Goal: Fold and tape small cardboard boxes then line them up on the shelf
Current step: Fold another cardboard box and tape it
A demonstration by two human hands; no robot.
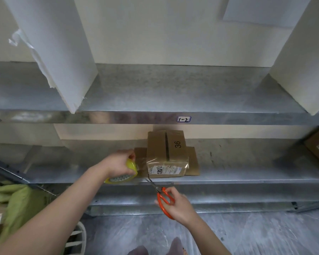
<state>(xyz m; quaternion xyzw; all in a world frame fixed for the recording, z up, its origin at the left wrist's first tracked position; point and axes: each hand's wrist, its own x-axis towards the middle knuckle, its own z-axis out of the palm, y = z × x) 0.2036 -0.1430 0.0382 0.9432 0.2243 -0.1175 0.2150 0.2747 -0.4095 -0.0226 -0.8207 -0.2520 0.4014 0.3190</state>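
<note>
The left hand [118, 163] is clamped around a yellow roll of tape [124, 173], holding a clear strip taut from the roll across to the near left corner of the cardboard box [167, 155]. The right hand [175, 203] is closed through the orange handles of the scissors [161, 194], whose blades reach up to the strip just beside that corner; whether the blades are parted or closed is too small to tell.

The box sits near the front edge of the lower shelf [247, 173], marked "36" on top, with a printed label on its near face and clear tape already wrapped over that face. It appears to rest on flat pieces of cardboard [192, 161] that stick out to its left and right.

The main risk seems to be the cut itself. If the left hand slackens, the strip could curl and stick to itself or to the blades. A cut made too close could nick the box edge or the label. Pulling hard on the roll could drag the light box left or off the front edge. Once cut, the loose end may spring back onto the roll.

The upper shelf [155, 100] carries a small tag [184, 119] on its front lip.
</note>
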